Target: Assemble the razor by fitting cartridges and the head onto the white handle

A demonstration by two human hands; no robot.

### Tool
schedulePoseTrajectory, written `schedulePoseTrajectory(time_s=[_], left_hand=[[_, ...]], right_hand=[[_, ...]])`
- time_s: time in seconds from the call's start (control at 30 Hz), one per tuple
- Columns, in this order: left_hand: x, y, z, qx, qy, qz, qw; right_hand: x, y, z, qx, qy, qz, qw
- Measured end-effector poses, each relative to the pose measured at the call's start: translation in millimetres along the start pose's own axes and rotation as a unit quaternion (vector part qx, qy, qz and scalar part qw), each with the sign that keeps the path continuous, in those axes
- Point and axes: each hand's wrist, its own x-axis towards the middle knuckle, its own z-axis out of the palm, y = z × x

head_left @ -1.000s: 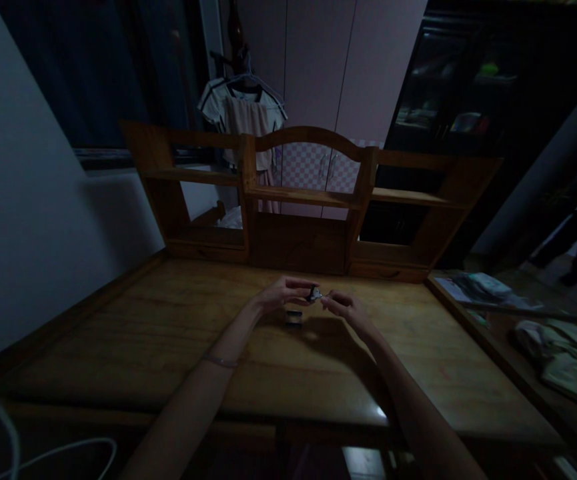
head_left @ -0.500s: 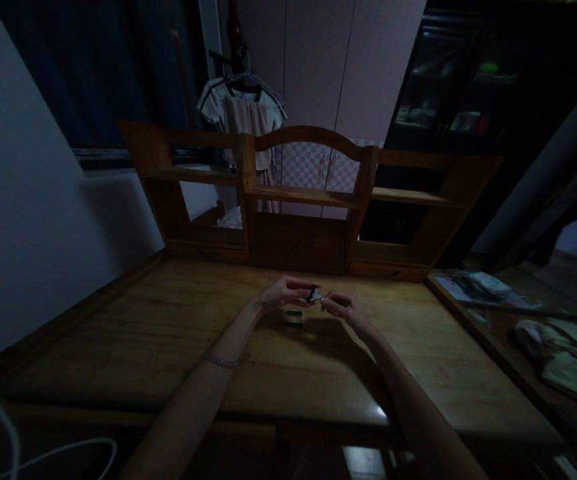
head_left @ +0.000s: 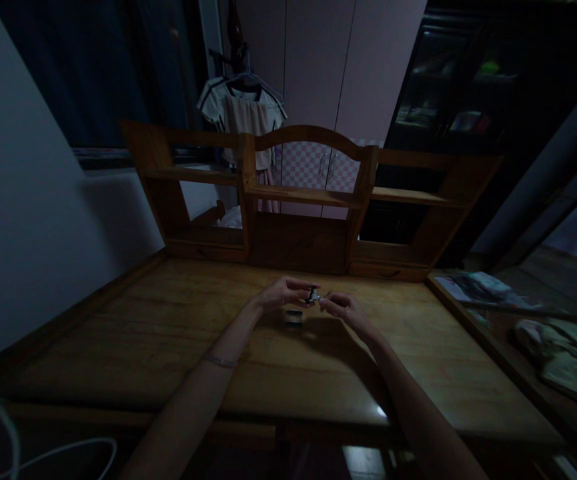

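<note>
Above the middle of the wooden desk (head_left: 178, 333), my left hand (head_left: 281, 293) pinches a small black and white object (head_left: 313, 295) between thumb and fingers. Its kind is too small and dim to make out. From the other side my right hand (head_left: 341, 305) comes up to it, thumb and forefinger closed at a thin part on its right end. Just below my hands a small box-like piece (head_left: 293, 319) with dark edges and a pale middle lies on the desktop, touched by neither hand.
A wooden shelf unit (head_left: 308, 197) stands along the desk's back edge. Papers (head_left: 478, 288) and a pale cloth (head_left: 573, 357) lie on a lower surface at right. A white cable (head_left: 68, 445) loops at the lower left. Clothes (head_left: 245, 117) hang behind the shelf.
The small black and white object is tilted slightly differently between my fingers. Both hands stay in nearly the same place, and the piece on the desk has not moved.
</note>
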Motion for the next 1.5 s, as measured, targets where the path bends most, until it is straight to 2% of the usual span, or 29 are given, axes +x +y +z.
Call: schedulePoseTrajectory(time_s=[0.53,0.8,1.07,1.3,1.5], left_hand=[[1.2,-3.0,1.9,0.012,0.014,0.000,1.000],[2.2,0.7,6.0,0.028,0.035,0.011,0.999],[2.2,0.7,3.3,0.051,0.035,0.007,0.998],[4.1,-5.2,1.1,0.031,0.041,0.017,0.999],[7.7,-13.2,-4.0,0.051,0.047,0.012,0.998]], right_hand=[[1.9,1.5,1.7,-0.025,0.007,-0.006,1.000],[6.5,11.1,-1.8,-0.060,0.029,-0.010,0.998],[2.9,1.5,-2.2,-0.067,0.015,0.003,0.998],[3.1,7.8,-3.0,-0.067,0.020,0.011,0.997],[2.0,1.9,1.2,-0.060,0.017,0.013,0.998]])
